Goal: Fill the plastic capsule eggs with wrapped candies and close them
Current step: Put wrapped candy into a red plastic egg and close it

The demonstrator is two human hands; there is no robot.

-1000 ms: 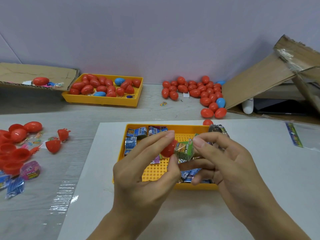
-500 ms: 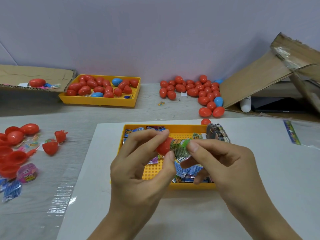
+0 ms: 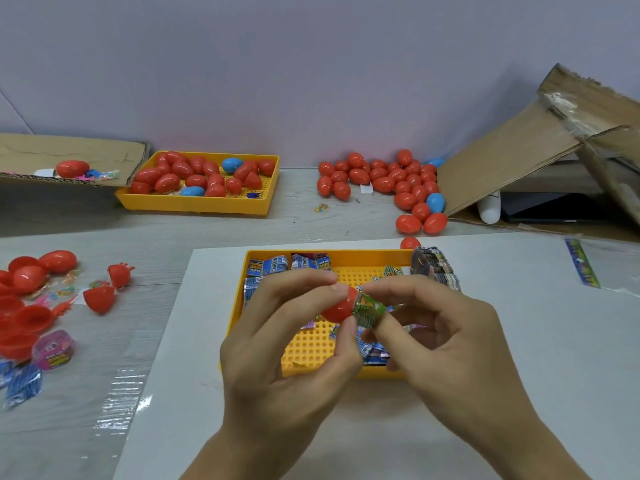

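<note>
The left hand [image 3: 277,344] pinches a red egg half [image 3: 337,308] between thumb and forefinger, its open mouth seemingly turned right. The right hand [image 3: 446,341] pinches a green wrapped candy [image 3: 369,310], whose long axis points left, its near end touching or just inside the mouth. Both are held above the yellow candy tray [image 3: 311,348] on the worktop.
</note>
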